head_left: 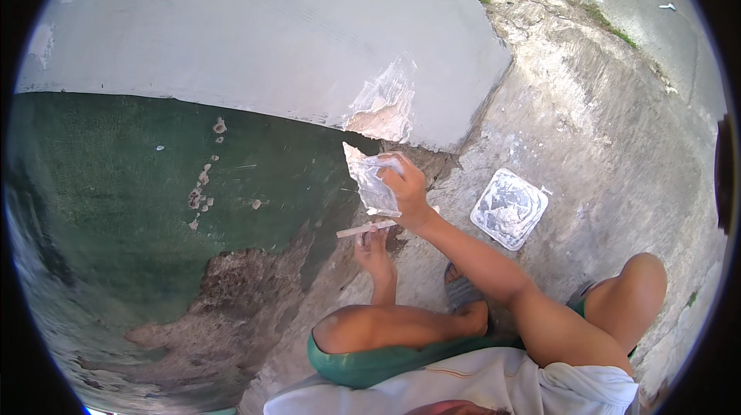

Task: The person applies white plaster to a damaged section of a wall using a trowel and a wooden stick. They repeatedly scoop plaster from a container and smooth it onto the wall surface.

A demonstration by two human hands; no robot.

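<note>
My right hand (407, 187) is closed on a putty spreader (370, 182), a flat blade smeared with white paste, held just below the grey wall's lower edge. Right above it, a rough patch of white putty (384, 110) covers a broken spot on the wall. Lower down, my left hand (376, 251) grips a thin flat strip (364, 229), seen edge-on, with white paste toward its right end. Whether this strip is a second spreader I cannot tell. To the right of my right forearm lies a square white lid (509, 209) coated with putty, on the ground.
A grey wall (255, 29) fills the upper left, ending at a corner on the right. Beneath it is a dark green surface (131, 176) with chipped spots and a bare brown area (239, 291). Rough concrete ground (587, 160) stretches right. My bent knees flank my arms.
</note>
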